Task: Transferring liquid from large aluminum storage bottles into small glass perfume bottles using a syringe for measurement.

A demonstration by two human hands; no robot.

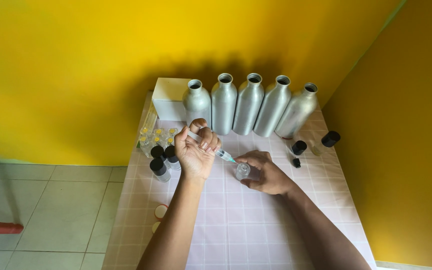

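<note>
My left hand (196, 152) grips a clear plastic syringe (215, 149), thumb on the plunger, its tip slanting down to the right. The tip sits at the mouth of a small clear glass vial (242, 170) standing on the pink gridded table (236, 225). My right hand (268, 175) wraps around that vial from the right and holds it upright. Both forearms come in from the bottom edge.
Several open silver metal bottles (248, 105) line the back of the table beside a white box (168, 97). Small vials with yellow stoppers (156, 135) and black-capped ones (160, 167) stand at the left. More black-capped vials (328, 141) stand at the right. Yellow walls close in behind and right.
</note>
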